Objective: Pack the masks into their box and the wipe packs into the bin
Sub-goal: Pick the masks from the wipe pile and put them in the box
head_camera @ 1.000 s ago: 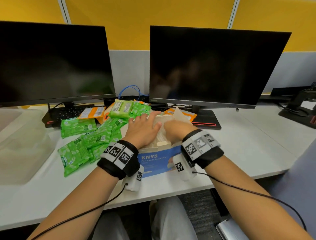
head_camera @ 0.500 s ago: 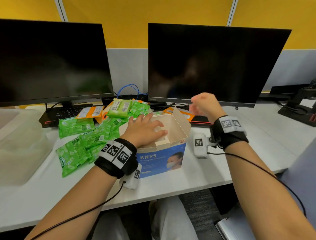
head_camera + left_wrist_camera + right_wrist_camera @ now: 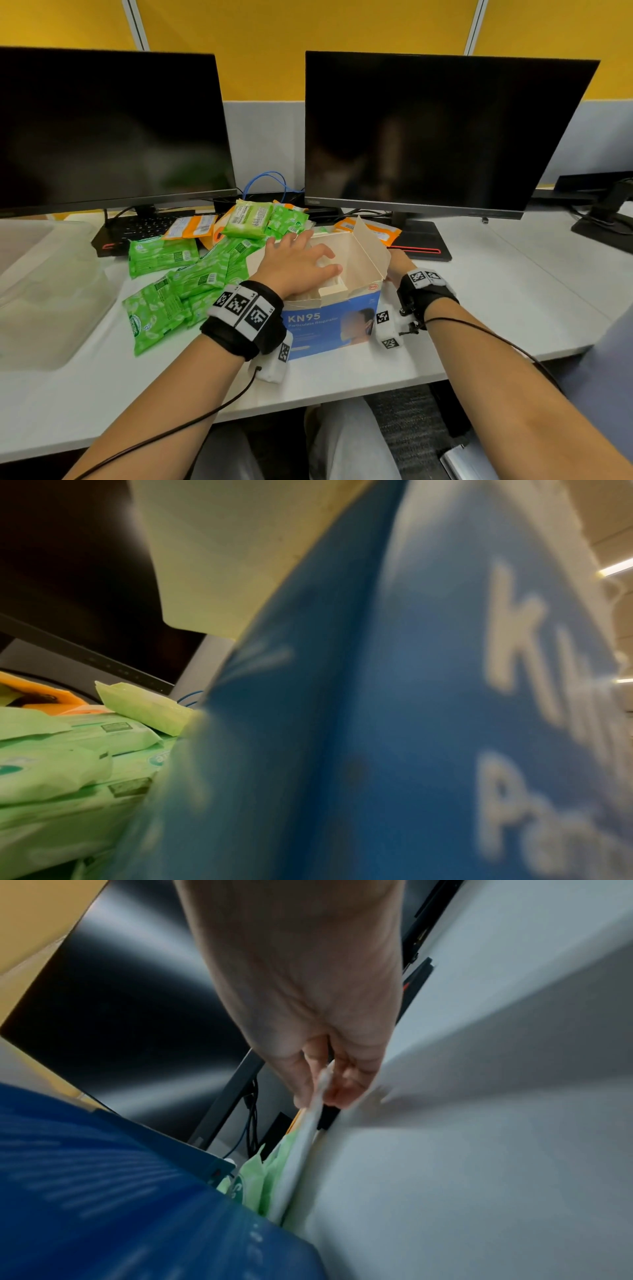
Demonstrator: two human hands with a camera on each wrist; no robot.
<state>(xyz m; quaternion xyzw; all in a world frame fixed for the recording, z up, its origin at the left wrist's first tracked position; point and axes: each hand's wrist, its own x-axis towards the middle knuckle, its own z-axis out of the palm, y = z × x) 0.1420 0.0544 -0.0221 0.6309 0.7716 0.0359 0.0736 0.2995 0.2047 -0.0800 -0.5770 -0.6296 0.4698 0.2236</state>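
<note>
Cardboard KN95 mask box (image 3: 329, 322) stood open, left hand (image 3: 294, 267) flat inside; right hand (image 3: 322, 1080) pinched a white mask (image 3: 304, 1145) beside it, likely to go in next.

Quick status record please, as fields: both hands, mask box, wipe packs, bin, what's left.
left hand: flat, fingers straight, pressing down into the open mask box
right hand: behind the box's right flap, pinching a thin white sheet, likely a mask
mask box: open, flaps up, on the desk
wipe packs: green heap left of the box, none in the bin
bin: translucent, far left; contents cannot be told
left to do: this mask into the box, all wipe packs into the bin
</note>
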